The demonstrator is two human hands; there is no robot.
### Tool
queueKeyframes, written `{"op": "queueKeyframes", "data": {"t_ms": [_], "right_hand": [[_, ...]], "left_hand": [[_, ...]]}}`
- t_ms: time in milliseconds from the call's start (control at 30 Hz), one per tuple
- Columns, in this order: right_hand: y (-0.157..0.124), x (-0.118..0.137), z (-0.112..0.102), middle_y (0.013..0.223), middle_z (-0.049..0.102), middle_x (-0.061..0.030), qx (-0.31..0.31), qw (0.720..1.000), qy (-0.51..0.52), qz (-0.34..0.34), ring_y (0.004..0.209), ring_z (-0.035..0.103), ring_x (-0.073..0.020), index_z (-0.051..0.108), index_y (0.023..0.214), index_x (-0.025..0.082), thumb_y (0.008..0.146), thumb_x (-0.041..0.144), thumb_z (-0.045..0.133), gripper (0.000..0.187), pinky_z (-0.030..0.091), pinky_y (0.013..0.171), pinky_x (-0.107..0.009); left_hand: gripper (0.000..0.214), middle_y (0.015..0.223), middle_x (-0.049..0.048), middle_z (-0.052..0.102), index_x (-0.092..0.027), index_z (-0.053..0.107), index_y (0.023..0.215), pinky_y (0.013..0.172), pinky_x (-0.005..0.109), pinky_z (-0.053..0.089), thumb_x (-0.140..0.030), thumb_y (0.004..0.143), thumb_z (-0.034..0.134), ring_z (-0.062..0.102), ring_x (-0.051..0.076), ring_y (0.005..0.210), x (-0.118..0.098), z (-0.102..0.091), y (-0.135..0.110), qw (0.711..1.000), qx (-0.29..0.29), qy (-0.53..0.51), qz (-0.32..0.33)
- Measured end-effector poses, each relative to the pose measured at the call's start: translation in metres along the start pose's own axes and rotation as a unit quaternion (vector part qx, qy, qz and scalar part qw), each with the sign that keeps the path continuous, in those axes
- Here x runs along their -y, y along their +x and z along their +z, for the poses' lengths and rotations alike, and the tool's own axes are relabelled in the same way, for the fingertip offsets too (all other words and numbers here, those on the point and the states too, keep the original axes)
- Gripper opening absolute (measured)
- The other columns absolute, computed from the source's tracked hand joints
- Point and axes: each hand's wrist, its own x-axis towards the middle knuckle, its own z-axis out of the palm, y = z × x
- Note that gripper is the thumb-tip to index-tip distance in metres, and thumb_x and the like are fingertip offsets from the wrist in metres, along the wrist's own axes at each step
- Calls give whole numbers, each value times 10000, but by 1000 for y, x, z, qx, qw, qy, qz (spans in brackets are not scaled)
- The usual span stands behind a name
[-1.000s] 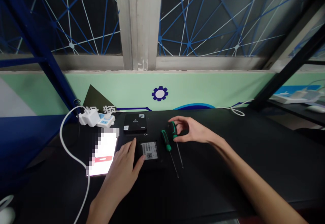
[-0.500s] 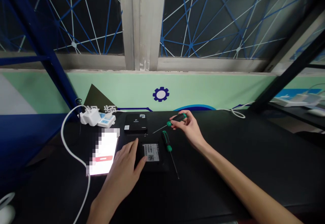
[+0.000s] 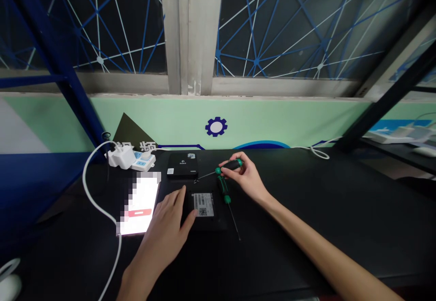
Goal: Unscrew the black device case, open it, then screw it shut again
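A flat black box (image 3: 218, 224) with a white label (image 3: 203, 204) lies on the table. My left hand (image 3: 170, 214) rests at its left side, fingers stretched out and thumb at the label's left edge. In my right hand (image 3: 245, 173) is a green-and-black screwdriver (image 3: 231, 165), held by the handle, its shaft pointing left. The tip is at the small screws (image 3: 196, 181) beyond the labelled box; whether it touches one I cannot tell. A second green-and-black screwdriver (image 3: 225, 191) lies right of the box, its tip toward me.
Another black box (image 3: 182, 165) with stickers lies farther back. Left of my left hand is a lit phone or tablet screen (image 3: 139, 205), partly blurred out. A white power strip (image 3: 143, 161) with plugs and a white cable (image 3: 98, 205) lie along the left side.
My right hand has moved left and slightly down with the screwdriver, bringing its tip to the small screws. My left hand has stayed in place.
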Motion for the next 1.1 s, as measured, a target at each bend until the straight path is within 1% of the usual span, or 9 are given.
{"op": "queueKeyframes", "data": {"t_ms": [100, 233, 467, 600, 767, 900, 1100], "right_hand": [[0, 0, 0, 940, 766, -51, 1, 1000, -12, 1, 672, 729, -188, 423, 896, 247, 669, 466, 850, 531, 595, 661, -324], [0, 1, 0, 939, 766, -50, 6, 1000, -17, 4, 702, 737, -203, 420, 892, 252, 670, 477, 845, 530, 600, 667, -333], [-1, 0, 2, 927, 767, -49, 18, 1000, 6, 5, 683, 733, -175, 426, 901, 244, 676, 434, 856, 521, 592, 650, -293], [-3, 1, 4, 910, 766, -48, 19, 1000, 10, 7, 669, 734, -175, 429, 894, 242, 661, 449, 861, 533, 592, 630, -291], [-3, 4, 5, 888, 768, -48, 4, 1000, 9, 12, 644, 731, -184, 431, 877, 242, 635, 472, 869, 551, 592, 611, -306], [-2, 7, 2, 892, 774, -59, -15, 1000, 9, 10, 630, 731, -189, 433, 874, 239, 619, 494, 880, 575, 592, 595, -304], [0, 9, 0, 890, 775, -64, -35, 999, 7, 7, 632, 733, -197, 435, 867, 239, 609, 504, 886, 584, 595, 599, -311]], "left_hand": [[703, 1522, 164, 453, -115, 310, 1543, 1118, 536, 393, -549, 990, 309, 415, 334, 1407, 0, 0, 0, 1000, 2, 1, 0], [692, 1504, 163, 474, -120, 325, 1537, 1117, 518, 398, -542, 989, 324, 438, 326, 1393, 0, 0, 0, 1000, -8, 2, 2], [687, 1507, 168, 468, -116, 318, 1538, 1119, 520, 389, -535, 993, 312, 434, 325, 1391, 0, 0, 1, 1000, -4, 2, 5], [666, 1500, 162, 479, -133, 341, 1522, 1108, 523, 397, -536, 992, 332, 447, 323, 1380, 1, 2, 1, 1000, -17, -6, 10], [647, 1492, 157, 492, -156, 353, 1519, 1087, 515, 418, -535, 995, 344, 465, 324, 1367, 3, 2, 0, 1000, -20, -6, 12], [626, 1472, 141, 520, -193, 373, 1514, 1061, 506, 442, -540, 993, 358, 487, 327, 1352, 3, 2, 0, 999, -36, -8, 19], [677, 1497, 158, 489, -149, 351, 1527, 1090, 517, 416, -556, 987, 343, 451, 337, 1383, 2, 1, 0, 1000, -14, -7, 3]]}}
